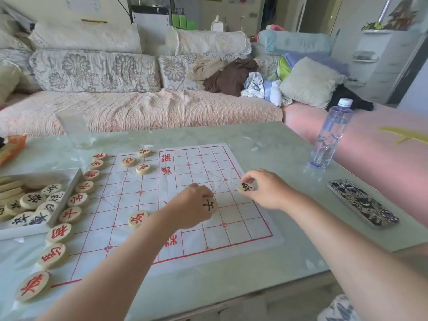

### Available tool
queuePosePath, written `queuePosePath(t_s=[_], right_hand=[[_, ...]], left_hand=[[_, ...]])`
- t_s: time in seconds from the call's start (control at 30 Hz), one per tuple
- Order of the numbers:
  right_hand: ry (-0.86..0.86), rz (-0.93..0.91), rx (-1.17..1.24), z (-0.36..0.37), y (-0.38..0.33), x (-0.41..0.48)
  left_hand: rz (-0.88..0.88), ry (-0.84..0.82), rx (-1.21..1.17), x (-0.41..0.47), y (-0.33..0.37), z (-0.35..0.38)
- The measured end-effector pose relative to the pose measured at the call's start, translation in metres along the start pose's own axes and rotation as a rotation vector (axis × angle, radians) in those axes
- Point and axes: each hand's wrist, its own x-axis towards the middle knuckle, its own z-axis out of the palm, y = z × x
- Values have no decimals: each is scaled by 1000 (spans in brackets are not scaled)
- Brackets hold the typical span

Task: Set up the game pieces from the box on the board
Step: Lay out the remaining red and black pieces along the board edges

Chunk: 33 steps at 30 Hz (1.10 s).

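A pale green glass-topped bench carries a white paper game board with a red grid spread across its middle. The left hand hovers over the centre of the board, its fingers curled round a round wooden disc with a black character. The right hand pinches a second black-marked wooden disc between fingertips and thumb at the board's right border, the side facing the bench's right edge. Nine wooden discs with red characters run in a line down the board's left border, and four more red-marked discs lie scattered on the grid. A shallow white cardboard box sits at the bench's left edge, just beside that line, with a heap of black-marked discs inside. A clear plastic water bottle with a white cap stands near the far right corner, a phone in a black-and-white patterned case lies along the right edge, and a clear drinking glass stands at the far edge towards the left.
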Motion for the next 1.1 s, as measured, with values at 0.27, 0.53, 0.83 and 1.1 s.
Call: queuePosePath(t_s=[0.27,0.53,0.83,1.1], right_hand=[[-41,30,-31,0,20,-24],[-103,7,536,6,-24,-24],[-141,-39,677,8,-29,-8],[110,3,356,0,-14,14]], left_hand=[[-41,-18,-321,-1,18,16],[-106,135,-633,-10,36,18],[-212,68,-1139,-3,25,9],[-105,245,-471,12,19,8]])
